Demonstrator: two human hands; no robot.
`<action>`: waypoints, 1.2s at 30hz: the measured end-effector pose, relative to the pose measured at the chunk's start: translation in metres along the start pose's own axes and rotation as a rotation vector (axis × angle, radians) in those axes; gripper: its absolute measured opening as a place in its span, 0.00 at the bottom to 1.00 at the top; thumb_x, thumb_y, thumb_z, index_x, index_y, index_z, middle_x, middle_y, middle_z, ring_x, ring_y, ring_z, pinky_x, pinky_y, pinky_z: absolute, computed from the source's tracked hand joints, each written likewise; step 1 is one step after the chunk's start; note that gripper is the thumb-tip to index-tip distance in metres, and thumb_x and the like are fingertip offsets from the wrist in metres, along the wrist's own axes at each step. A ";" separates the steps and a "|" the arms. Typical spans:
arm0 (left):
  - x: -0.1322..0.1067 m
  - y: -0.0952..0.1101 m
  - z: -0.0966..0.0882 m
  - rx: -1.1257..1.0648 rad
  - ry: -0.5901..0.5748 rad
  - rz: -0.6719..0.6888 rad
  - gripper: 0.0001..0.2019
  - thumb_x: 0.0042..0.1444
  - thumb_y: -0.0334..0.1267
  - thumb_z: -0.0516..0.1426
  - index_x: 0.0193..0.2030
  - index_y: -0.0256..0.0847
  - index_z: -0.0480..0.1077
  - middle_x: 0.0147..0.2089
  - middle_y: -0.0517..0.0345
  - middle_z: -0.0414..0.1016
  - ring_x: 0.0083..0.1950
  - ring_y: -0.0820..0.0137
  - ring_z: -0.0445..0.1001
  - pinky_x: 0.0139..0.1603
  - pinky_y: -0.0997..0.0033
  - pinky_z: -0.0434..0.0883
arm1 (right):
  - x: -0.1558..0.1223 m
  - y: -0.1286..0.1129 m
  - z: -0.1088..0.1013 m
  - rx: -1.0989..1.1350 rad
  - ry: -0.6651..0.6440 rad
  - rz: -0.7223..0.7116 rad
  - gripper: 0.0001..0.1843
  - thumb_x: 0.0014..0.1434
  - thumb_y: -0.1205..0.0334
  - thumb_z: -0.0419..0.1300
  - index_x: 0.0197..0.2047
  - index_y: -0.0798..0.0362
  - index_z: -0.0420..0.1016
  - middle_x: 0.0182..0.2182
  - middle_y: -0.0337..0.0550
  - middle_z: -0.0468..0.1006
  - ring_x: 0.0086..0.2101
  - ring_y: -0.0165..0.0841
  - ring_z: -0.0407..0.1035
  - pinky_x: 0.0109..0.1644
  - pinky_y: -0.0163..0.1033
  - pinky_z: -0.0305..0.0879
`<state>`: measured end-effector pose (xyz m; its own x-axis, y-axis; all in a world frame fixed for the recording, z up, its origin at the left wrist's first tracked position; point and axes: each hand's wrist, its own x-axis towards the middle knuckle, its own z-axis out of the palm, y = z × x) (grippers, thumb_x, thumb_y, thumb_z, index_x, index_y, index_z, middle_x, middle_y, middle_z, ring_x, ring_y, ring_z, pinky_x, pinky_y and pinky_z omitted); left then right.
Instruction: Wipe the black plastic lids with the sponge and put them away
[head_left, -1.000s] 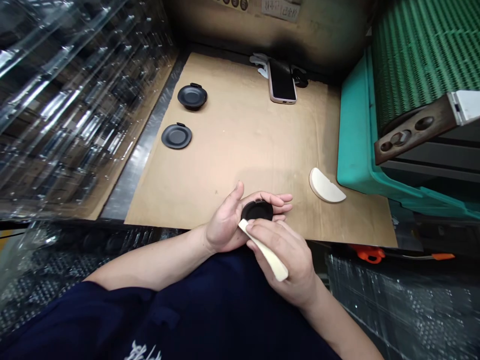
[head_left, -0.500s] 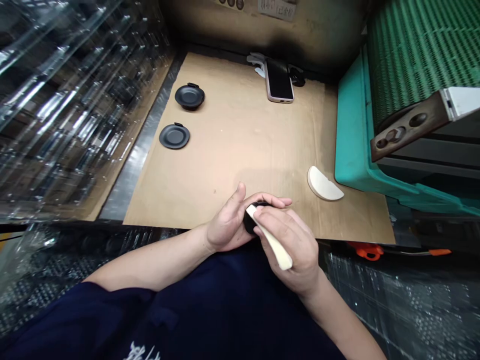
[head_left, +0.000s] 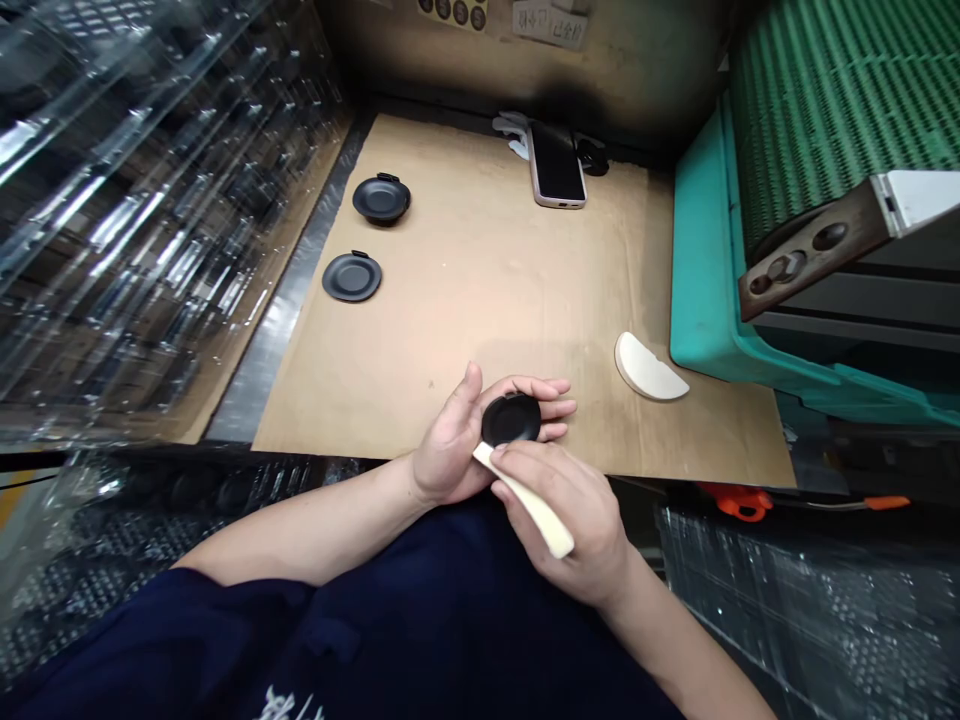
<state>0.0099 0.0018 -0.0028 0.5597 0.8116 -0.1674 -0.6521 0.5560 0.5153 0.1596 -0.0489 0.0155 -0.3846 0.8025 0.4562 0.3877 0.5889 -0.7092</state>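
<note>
The left hand (head_left: 459, 448) is lying palm up, just over the near edge of the card (head_left: 487, 290). It is cupping a small black disc (head_left: 511, 420). The disc is resting on the fingers (head_left: 553, 408), which are bending a little around it. The thumb is sticking up and is not touching it.

The right hand (head_left: 577, 510) is closing tight around a cream stick (head_left: 529, 500). The tip of the stick is touching the near edge of the disc, by the left palm.

Two more black discs (head_left: 352, 277) are sitting on the far left of the card, a little apart from each other. A phone (head_left: 557, 165) is lying face up at the far edge. A white half-moon piece (head_left: 649, 370) is lying on the right, near a teal bin (head_left: 709, 250). Clear trays (head_left: 112, 200) are piling up on the left.
</note>
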 end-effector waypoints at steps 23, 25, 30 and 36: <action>-0.001 0.000 -0.004 -0.069 -0.032 -0.066 0.21 0.72 0.42 0.47 0.64 0.36 0.71 0.75 0.41 0.60 0.77 0.51 0.56 0.74 0.47 0.58 | -0.011 0.014 -0.015 -0.269 0.140 0.018 0.24 0.61 0.77 0.62 0.60 0.57 0.72 0.49 0.54 0.82 0.47 0.41 0.78 0.50 0.48 0.77; -0.002 0.000 -0.004 -0.067 -0.033 -0.112 0.22 0.73 0.42 0.46 0.65 0.36 0.70 0.75 0.40 0.60 0.77 0.49 0.54 0.72 0.43 0.61 | -0.010 0.017 -0.016 -0.270 0.161 0.028 0.25 0.61 0.77 0.62 0.61 0.55 0.72 0.50 0.53 0.82 0.48 0.41 0.78 0.52 0.48 0.77; -0.001 0.000 -0.004 -0.083 -0.008 -0.064 0.22 0.72 0.42 0.48 0.66 0.34 0.69 0.74 0.39 0.62 0.75 0.51 0.59 0.75 0.48 0.56 | -0.012 0.014 -0.017 -0.256 0.112 0.030 0.23 0.62 0.76 0.62 0.60 0.55 0.72 0.47 0.52 0.83 0.45 0.40 0.78 0.48 0.47 0.78; -0.002 -0.001 -0.006 -0.028 -0.057 -0.175 0.22 0.71 0.42 0.50 0.65 0.34 0.71 0.70 0.38 0.67 0.74 0.50 0.63 0.72 0.48 0.60 | -0.005 0.019 -0.021 -0.277 0.216 0.014 0.26 0.61 0.76 0.63 0.62 0.55 0.72 0.50 0.53 0.82 0.48 0.41 0.78 0.52 0.48 0.77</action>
<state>0.0068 0.0006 -0.0079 0.6936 0.6909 -0.2039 -0.5558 0.6933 0.4587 0.1865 -0.0401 0.0111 -0.2028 0.7948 0.5720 0.6152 0.5579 -0.5570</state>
